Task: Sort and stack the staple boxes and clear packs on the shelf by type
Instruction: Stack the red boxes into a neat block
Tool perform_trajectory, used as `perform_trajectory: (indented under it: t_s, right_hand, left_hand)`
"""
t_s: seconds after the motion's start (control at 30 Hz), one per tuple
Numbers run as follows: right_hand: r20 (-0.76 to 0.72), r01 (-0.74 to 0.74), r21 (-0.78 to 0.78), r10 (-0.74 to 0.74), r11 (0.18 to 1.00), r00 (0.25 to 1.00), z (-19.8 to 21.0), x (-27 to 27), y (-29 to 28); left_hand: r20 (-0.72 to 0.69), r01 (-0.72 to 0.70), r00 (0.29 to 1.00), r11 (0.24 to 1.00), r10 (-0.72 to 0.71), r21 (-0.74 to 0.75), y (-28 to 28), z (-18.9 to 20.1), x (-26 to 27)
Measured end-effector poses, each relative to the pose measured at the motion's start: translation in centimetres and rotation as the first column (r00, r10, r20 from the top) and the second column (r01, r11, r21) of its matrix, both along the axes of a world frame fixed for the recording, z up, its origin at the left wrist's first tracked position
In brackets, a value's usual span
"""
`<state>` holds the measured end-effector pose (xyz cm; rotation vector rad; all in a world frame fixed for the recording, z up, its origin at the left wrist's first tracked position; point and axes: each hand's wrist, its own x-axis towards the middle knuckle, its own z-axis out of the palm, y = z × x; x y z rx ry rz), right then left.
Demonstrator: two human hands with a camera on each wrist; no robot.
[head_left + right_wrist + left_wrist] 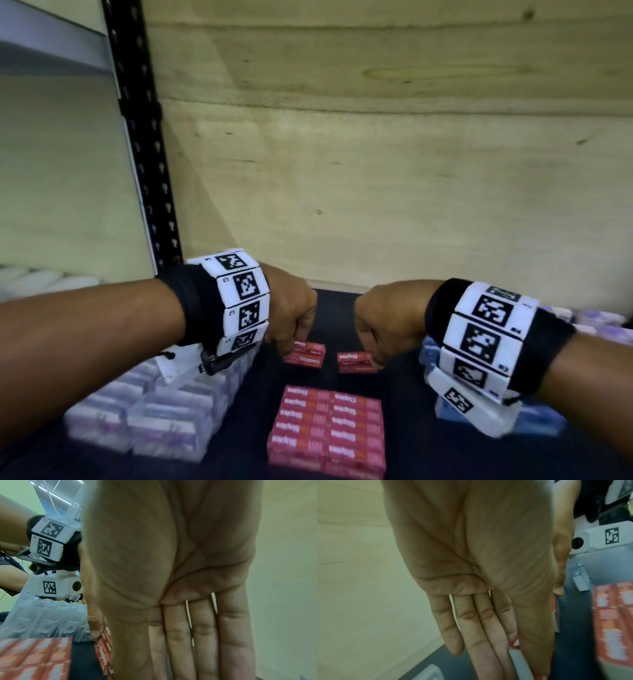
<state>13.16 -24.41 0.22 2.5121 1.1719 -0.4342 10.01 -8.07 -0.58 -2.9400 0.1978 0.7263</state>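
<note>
Two loose red staple boxes lie side by side on the dark shelf (260,383), toward its back edge, with a narrow gap between them. The left hand (291,313) reaches down onto the left red box (306,354), its fingers (471,626) extended and its thumb on the near side of the carton; the right hand (387,325) meets the right red box (356,361) in mirror fashion, fingers (202,635) straight, thumb against the box's edge. Whether either hand has closed into a firm pinch cannot be told. Each box lies directly under its own hand, long axis running left to right. Toward the front edge sits the red stack (330,433), its boxes aligned the same way, so the coming move is judged a short pull toward the front edge without rotation. Clear packs (150,414) occupy the shelf's left side; blue boxes (445,407) lie at its right edge.
</note>
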Motion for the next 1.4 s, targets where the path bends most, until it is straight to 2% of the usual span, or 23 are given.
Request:
perform_trajectory:
  t_s: [0.2, 0.4, 0.6, 0.77, 1.4]
  right_hand:
    - [0.001, -0.02, -0.034, 0.02, 0.999, 1.0, -0.7, -3.2, -1.3]
    - [-0.072, -0.008, -0.012, 0.007, 1.0, 0.997, -0.8, -3.5, -2.5]
    - [-0.137, -0.004, -0.062, -0.005, 0.998, 0.991, -0.9, -3.3, -2.9]
    - [-0.173, 0.02, -0.017, -0.022, 1.0, 0.985, -1.1, -2.7, -2.8]
    - [-0.202, 0.026, -0.024, -0.031, 0.999, 0.979, -2.2, -1.6, -1.5]
  left_hand:
    - [-0.017, 0.02, 1.0, 0.999, -0.02, -0.026, -0.7, -0.8, -3.1]
    - [-0.082, 0.056, 0.995, 0.998, -0.058, -0.024, -0.7, -0.7, -4.4]
    - [-0.061, 0.077, 0.995, 0.997, -0.077, -0.002, -1.1, -0.9, -4.6]
    - [-0.066, 0.076, 0.995, 0.997, -0.076, 0.002, -1.5, -1.2, -4.1]
    - [-0.144, 0.082, 0.986, 0.997, -0.08, 0.013, -2.0, -0.9, -3.7]
